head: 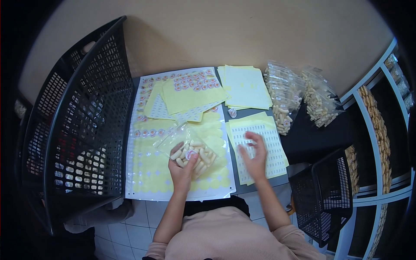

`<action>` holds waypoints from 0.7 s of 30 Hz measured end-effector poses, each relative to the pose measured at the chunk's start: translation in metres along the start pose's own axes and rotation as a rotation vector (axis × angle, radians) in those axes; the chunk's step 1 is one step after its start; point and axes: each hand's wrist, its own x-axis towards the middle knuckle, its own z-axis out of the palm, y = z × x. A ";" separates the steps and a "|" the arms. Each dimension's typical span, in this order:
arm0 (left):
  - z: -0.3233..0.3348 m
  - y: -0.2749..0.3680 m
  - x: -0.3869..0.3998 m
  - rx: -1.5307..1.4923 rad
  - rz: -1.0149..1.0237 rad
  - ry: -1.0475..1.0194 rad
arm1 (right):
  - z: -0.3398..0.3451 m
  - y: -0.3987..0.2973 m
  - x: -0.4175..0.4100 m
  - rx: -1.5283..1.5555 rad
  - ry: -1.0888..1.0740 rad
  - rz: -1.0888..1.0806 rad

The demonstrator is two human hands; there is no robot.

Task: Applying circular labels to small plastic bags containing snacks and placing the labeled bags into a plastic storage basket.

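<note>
My left hand (181, 172) grips a clear zip bag (208, 160) of pale finger-shaped snacks, its thumb beside a round label on the bag. The bag is over a large yellow sheet of round stickers (149, 169). Blurred, my right hand (255, 156) hovers over a sheet of small printed stickers (269, 143), fingers apart, with no object visible in it. Above that sheet sits a small crumpled piece of paper (232, 112). More yellow sheets with round red-and-white stickers (195, 94) overlap farther back on the table.
A large black plastic crate (87, 130) stands at the left. Pale backing sheets (245, 86) lie at the back. Filled snack bags (282, 94) are piled at the right, with more bags (320, 104) beside them. A smaller black basket (321, 198) and shelving (378, 136) stand farther right.
</note>
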 end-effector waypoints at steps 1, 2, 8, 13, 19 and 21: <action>-0.003 -0.003 0.000 0.004 -0.026 -0.057 | -0.018 0.013 0.011 -0.115 0.037 -0.035; -0.004 -0.005 0.000 0.007 -0.053 -0.117 | -0.036 0.019 0.023 -0.270 0.049 -0.086; -0.004 -0.010 0.001 0.017 -0.128 -0.160 | -0.085 0.053 0.059 -0.529 -0.205 -0.104; -0.004 -0.010 0.001 0.012 -0.146 -0.145 | -0.089 0.064 0.068 -0.627 -0.359 -0.194; -0.008 -0.015 0.002 0.027 -0.147 -0.144 | -0.086 0.064 0.067 -0.640 -0.346 -0.211; -0.008 -0.015 0.001 0.027 -0.146 -0.133 | -0.086 0.064 0.068 -0.669 -0.348 -0.249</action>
